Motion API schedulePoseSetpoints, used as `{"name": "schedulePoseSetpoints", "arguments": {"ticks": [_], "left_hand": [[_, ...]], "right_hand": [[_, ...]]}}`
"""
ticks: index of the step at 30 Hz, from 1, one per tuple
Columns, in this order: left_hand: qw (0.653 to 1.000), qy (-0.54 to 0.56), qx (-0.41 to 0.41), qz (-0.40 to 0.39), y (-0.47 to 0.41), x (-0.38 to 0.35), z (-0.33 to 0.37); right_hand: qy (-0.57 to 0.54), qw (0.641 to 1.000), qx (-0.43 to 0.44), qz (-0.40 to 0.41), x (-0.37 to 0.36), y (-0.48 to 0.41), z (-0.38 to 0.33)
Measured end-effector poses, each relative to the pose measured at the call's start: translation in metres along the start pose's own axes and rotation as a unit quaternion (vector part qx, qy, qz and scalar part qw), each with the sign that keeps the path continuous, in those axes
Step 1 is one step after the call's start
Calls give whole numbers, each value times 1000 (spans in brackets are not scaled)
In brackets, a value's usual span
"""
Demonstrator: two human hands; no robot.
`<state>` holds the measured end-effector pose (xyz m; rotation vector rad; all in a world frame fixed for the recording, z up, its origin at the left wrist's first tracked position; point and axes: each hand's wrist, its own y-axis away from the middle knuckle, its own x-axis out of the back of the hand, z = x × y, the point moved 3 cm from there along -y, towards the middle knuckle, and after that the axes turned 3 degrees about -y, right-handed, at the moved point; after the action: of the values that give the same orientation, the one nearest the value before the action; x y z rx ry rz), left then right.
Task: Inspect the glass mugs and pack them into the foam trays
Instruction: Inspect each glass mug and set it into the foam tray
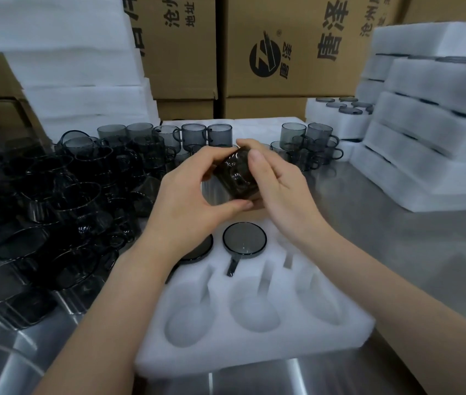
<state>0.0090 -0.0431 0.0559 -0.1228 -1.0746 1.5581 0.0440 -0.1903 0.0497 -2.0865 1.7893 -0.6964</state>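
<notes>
Nearest, on the steel table (pixel 397 238): a white foam tray (pixel 254 346). Seated rim-up in the middle pocket of its far row, a smoky glass mug (pixel 244 239), handle in its slot. Beside it, a second mug (pixel 202 249), half hidden under the left wrist. Just above the tray's far edge, a dark glass mug (pixel 234 178), tilted and gripped between both hands: left hand (pixel 186 201) curled round it with thumb beneath, right hand (pixel 277 189) clasping its right side. Left of the hands, crowded loose mugs (pixel 55 195). Behind, upright mugs (pixel 197 135). Farther right, stacked packed foam trays (pixel 439 138). At the back, foam sheets (pixel 69 67) and cardboard boxes (pixel 283 52).
</notes>
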Motion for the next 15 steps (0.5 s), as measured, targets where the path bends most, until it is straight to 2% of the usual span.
{"name": "schedulePoseSetpoints", "arguments": {"ticks": [6,10,15], "left_hand": [[999,32,12,-9,0,-1,-7],[998,68,10,-16,0,-1,-10],[997,77,17,-18,-2,-2,-8]], "right_hand": [[-174,979,-106,-3,2,1,-1],[-232,961,-152,-7,4,0,2],[-309,917,-230,-105,-2,-2,3]]}}
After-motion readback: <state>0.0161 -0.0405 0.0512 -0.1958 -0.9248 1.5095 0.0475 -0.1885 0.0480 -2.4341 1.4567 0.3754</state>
